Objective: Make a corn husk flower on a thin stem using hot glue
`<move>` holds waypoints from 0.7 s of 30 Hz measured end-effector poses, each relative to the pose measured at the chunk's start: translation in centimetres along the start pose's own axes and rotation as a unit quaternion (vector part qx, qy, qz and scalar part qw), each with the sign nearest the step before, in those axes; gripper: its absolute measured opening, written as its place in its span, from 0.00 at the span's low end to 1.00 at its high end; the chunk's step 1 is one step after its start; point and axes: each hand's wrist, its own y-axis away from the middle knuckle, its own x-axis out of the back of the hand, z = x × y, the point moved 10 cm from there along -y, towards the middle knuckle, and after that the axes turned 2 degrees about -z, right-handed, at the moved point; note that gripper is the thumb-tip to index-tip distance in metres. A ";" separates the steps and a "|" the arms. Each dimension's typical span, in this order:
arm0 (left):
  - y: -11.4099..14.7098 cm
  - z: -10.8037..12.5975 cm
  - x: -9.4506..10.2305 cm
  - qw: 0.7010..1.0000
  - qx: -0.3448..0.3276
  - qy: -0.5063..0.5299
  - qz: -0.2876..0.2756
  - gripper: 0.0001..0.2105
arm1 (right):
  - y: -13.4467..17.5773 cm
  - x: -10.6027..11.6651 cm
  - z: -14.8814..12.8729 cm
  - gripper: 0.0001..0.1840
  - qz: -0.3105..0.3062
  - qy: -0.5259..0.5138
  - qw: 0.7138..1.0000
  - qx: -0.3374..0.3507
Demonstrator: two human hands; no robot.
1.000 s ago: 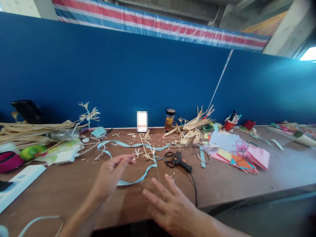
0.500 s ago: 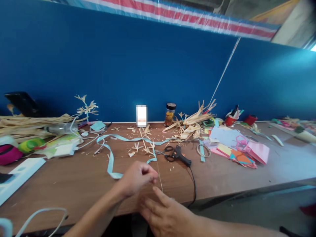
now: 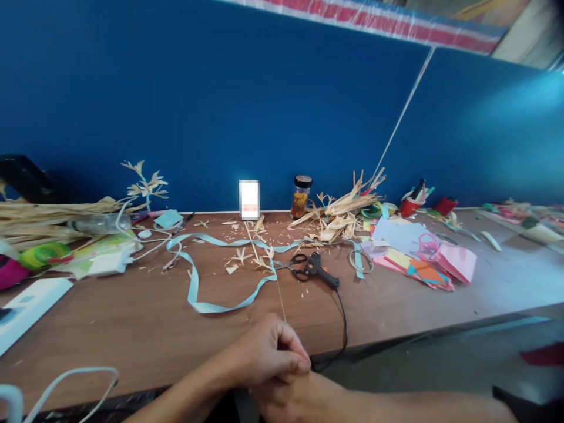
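Observation:
My left hand (image 3: pixel 271 349) is closed at the near edge of the brown table (image 3: pixel 132 329), its fingertips pinched together on a thin pale straw stick (image 3: pixel 280 296). The stick runs away from the hand toward the straw scraps (image 3: pixel 251 258). My right hand (image 3: pixel 293 399) lies just under and behind the left one at the table edge; its fingers are hidden. A light blue ribbon (image 3: pixel 198 294) loops across the table just beyond the hands.
Scissors (image 3: pixel 296 267) and a black glue gun (image 3: pixel 322 273) with its cord (image 3: pixel 342 329) lie ahead right. Farther back are a jar (image 3: pixel 301 197), dried husks (image 3: pixel 339 220) and coloured paper (image 3: pixel 423 264). A straw bundle (image 3: pixel 44 214), white box (image 3: pixel 26 305) and white cable (image 3: pixel 66 379) sit left. A blue partition (image 3: pixel 220 106) backs the table.
Both hands drew back from mid-table to the near edge. The left hand went from open fingers to a closed pinch on the stick, and the right hand slid underneath it.

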 end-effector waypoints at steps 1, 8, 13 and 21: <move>-0.1 -0.1 1.1 0.999 -0.005 0.001 0.047 0.06 | 0.2 0.4 -0.1 0.12 0.006 0.008 1.000 0.021; 3.1 -1.8 12.1 0.954 -0.015 0.042 0.296 0.07 | 2.0 5.0 2.7 0.15 0.022 0.039 0.999 -0.017; 4.5 -2.4 14.0 0.932 -0.037 0.085 0.350 0.13 | 2.7 5.6 3.9 0.15 -0.004 0.021 0.998 -0.061; 0.5 -1.5 3.6 0.984 -0.005 0.161 0.076 0.11 | 2.3 5.7 4.2 0.15 0.006 0.018 0.998 -0.066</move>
